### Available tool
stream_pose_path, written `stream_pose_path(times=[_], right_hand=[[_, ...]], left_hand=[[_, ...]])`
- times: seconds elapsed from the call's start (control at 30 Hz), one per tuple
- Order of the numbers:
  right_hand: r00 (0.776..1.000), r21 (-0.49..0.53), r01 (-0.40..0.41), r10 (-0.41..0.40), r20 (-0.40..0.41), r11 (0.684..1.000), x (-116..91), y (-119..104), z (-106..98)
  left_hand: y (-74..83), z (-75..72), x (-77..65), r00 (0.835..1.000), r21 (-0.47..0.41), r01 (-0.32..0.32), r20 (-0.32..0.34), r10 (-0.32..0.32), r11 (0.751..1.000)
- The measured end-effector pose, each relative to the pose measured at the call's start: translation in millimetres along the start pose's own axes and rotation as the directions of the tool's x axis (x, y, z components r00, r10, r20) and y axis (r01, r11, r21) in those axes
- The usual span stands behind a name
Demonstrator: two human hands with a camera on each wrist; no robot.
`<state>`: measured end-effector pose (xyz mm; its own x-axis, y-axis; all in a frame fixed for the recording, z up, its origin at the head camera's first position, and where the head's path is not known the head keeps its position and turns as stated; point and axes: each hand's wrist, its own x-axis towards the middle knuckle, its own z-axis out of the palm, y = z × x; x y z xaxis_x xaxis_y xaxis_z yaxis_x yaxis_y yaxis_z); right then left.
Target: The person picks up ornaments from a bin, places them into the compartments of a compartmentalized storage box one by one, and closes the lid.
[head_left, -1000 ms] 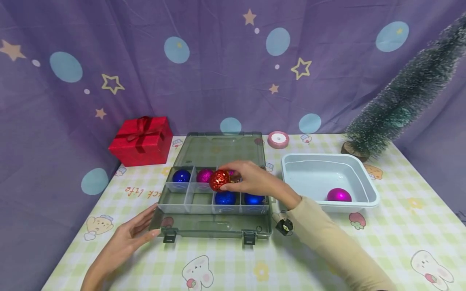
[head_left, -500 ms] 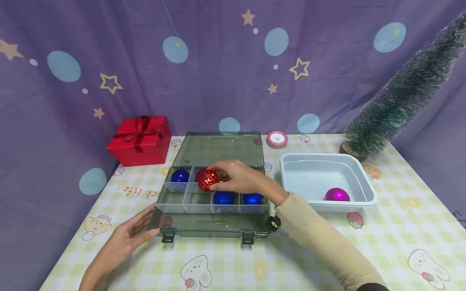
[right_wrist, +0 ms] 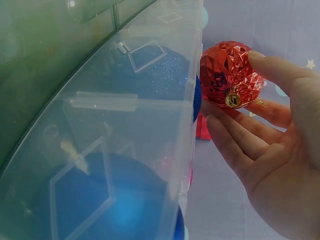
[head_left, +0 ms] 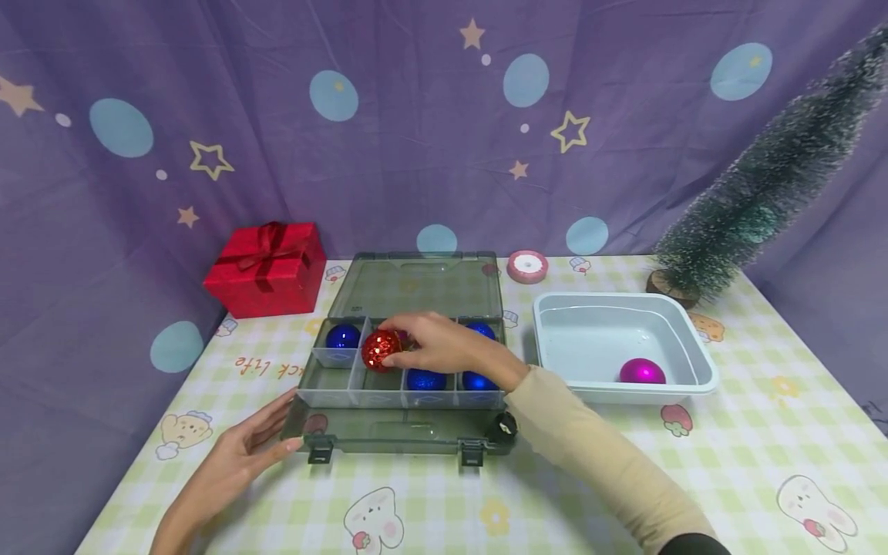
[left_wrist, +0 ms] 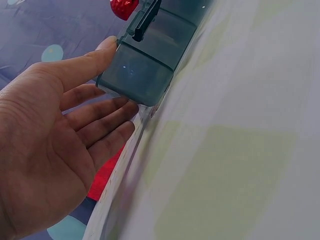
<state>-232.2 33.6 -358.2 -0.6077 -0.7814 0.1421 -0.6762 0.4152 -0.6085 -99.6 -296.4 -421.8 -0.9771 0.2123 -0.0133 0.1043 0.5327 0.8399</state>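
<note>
My right hand (head_left: pixel 440 345) pinches a shiny red Christmas ball ornament (head_left: pixel 381 351) between thumb and fingers, over the second column of the divided box (head_left: pixel 322 399). The right wrist view shows the ball's faceted surface, gold cap and string above the dividers. Blue ornaments (head_left: pixel 343 338) sit in several compartments; a pink one is mostly hidden behind my right hand. The front-left compartment (head_left: pixel 326 377) holds nothing. My left hand (head_left: pixel 239 451) rests against the box's front left corner, thumb touching its front edge and fingers loosely extended along the side, as the left wrist view shows.
The box's see-through lid (head_left: pixel 423 285) lies folded back. To the right stands a pale blue tub (head_left: pixel 702 366) with a magenta ornament (head_left: pixel 641 371) in it. Behind are a red gift box (head_left: pixel 270 274), a ribbon roll (head_left: pixel 527 267) and a small frosted tree (head_left: pixel 749 193).
My right hand has carried the red ornament leftward and slightly down, from the third column to the second. Blue ornaments at the right show more fully. My left hand has stayed at the corner.
</note>
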Motion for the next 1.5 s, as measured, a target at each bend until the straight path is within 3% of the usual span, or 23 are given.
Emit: stream_pose_path(times=[0.33,0.6,1.0,1.5], right_hand=[[0.999,-0.051,-0.023,0.025,0.041,0.998,-3.1,-1.8,0.3],[1.000,-0.049,-0.009,0.009,-0.009,0.999,-21.6,4.9,-15.7],[0.980,0.023,-0.112,0.115,-0.161,0.993,-87.8,22.8,-48.9],[0.914,0.003,-0.248,0.235,-0.330,0.969,-180.5,47.0,-80.3]], left_hand=[[1.0,0.0,0.4,1.000,0.011,0.010,-0.003,-0.010,1.000],[0.2,-0.1,0.0,1.000,0.003,0.010,0.004,-0.010,1.000],[0.2,0.3,1.9,1.000,0.030,0.023,-0.003,-0.023,0.999],[1.4,0.4,3.5,0.999,0.025,0.048,0.006,-0.048,0.999]])
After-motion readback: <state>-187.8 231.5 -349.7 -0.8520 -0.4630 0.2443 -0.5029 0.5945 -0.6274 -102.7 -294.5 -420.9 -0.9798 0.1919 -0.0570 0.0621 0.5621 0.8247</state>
